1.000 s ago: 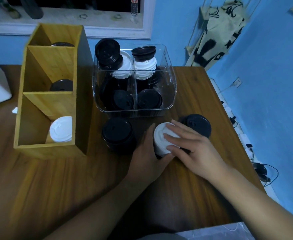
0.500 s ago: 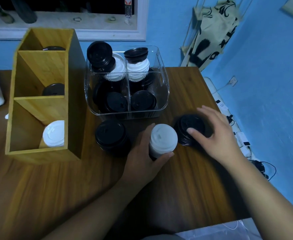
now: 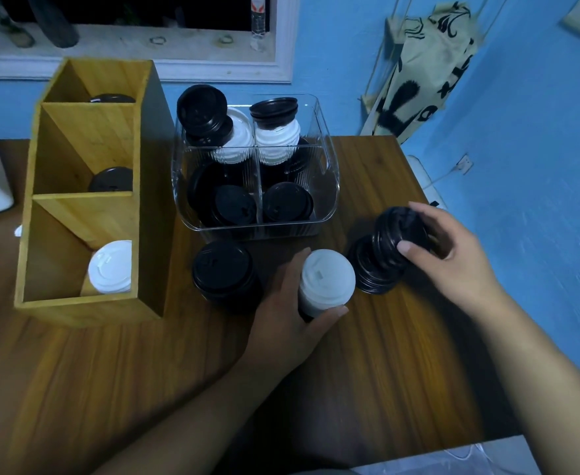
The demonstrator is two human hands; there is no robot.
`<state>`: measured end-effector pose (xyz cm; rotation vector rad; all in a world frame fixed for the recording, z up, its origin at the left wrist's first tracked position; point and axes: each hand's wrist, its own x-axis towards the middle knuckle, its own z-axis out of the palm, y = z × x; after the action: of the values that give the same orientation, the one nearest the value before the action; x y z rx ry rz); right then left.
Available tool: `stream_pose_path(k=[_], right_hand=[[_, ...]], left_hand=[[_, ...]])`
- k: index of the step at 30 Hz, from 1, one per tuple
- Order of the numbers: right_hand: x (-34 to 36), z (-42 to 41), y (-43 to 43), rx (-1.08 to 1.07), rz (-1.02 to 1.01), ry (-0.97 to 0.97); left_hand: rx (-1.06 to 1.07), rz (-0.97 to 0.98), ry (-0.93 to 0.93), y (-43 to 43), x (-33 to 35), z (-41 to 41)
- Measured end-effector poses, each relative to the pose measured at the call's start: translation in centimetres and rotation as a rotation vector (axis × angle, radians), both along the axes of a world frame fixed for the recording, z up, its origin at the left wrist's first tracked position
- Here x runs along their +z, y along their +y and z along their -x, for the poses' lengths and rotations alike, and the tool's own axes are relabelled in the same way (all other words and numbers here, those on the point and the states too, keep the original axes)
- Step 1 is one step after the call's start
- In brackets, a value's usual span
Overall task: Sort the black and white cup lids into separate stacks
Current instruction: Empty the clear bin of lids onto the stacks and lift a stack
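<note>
left hand (image 3: 281,323): it was reached in from the near side, and its thumb and fingers were curled round the white lid stack (image 3: 326,282), the thumb on the near side and the fingers on the far left side
white lid stack: it was stood upright on the wooden table (image 3: 127,389), just in front of the clear bin (image 3: 329,193) and between two black stacks; a dark part was seen at its foot, but what it was could not be told
right hand (image 3: 453,262): it was closed on the upper black lids (image 3: 398,231); the thumb was pressed on their near edge and the other fingers were wrapped round the far side, a little spread
upper black lids: they were held tilted above the lower black lids (image 3: 367,279), which lay on the table just to the right of the white lid stack; whether the two parts were touching could not be told
second black stack (image 3: 223,269): it was stood on the table to the left of the left hand, near it but not touched by it
clear bin: it was divided in four compartments; black and white lids were mixed in the two rear ones, and only black lids were seen in the two front ones
wooden organizer (image 3: 151,200): it was placed left of the clear bin; white lids (image 3: 110,269) were seen in its nearest compartment and black lids (image 3: 112,180) in the middle one
</note>
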<state>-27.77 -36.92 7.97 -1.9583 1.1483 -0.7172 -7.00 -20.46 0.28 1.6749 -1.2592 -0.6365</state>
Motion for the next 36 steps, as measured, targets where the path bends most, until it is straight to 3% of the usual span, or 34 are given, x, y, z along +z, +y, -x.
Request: stream_pose_path(k=[10,16,18,25,31,36], right_hand=[[-1.7,0.0,0.2,0.040,-0.078,0.011],[-2.7,1.7,-0.3,-0.138,-0.106,-0.389],[-3.0,3.3,-0.4,-0.150,-0.120,-0.413],[-4.4,6.0,1.3,-0.073,-0.038,-0.168],[-4.6,4.6,1.3,0.089,0.179,0.127],[-5.3,4.8,1.3,0.115,0.201,0.137]], left_hand=[[0.003,-0.006,-0.005,0.0,0.0,0.0],[0.000,-0.024,0.000,0.0,0.0,-0.1],[-0.007,-0.029,0.003,0.0,0.1,-0.1],[-0.009,-0.028,-0.005,0.0,0.1,-0.1],[0.004,-0.018,0.000,0.0,0.3,0.0],[0.002,-0.006,0.000,0.0,0.3,0.1]])
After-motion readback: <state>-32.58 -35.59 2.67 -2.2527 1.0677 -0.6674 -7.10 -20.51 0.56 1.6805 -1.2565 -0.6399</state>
